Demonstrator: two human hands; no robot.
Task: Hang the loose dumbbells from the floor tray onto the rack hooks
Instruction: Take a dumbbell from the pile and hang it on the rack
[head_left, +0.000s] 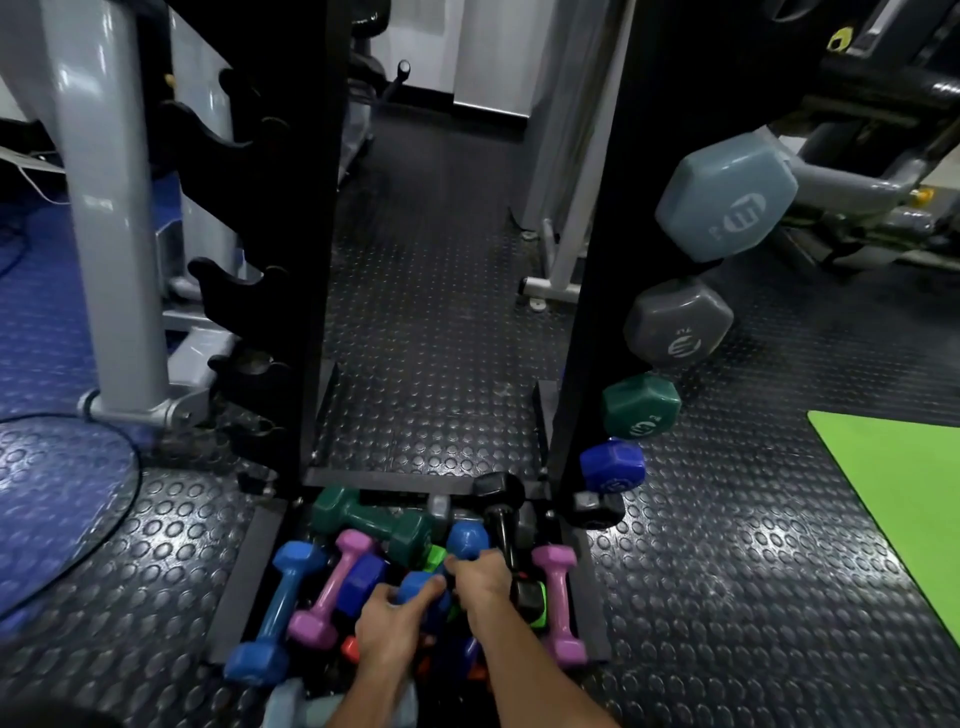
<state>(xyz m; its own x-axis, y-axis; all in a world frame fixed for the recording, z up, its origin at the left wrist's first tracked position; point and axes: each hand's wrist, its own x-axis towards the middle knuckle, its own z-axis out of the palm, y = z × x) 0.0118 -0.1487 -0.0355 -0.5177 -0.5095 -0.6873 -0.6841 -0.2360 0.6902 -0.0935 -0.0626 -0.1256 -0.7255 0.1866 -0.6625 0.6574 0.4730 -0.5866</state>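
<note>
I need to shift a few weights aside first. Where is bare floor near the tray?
Bare studded floor lies between the two rack uprights, behind the tray; more lies right of it, before the green mat. The tray is packed where both hands work.

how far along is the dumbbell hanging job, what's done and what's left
Done: four dumbbells hang on the right rack post, from the pale blue one down to the dark blue one. In hand: the left hand and right hand both grip a blue dumbbell in the floor tray. Left: the pile there, and the bare hooks on the left post.
</note>
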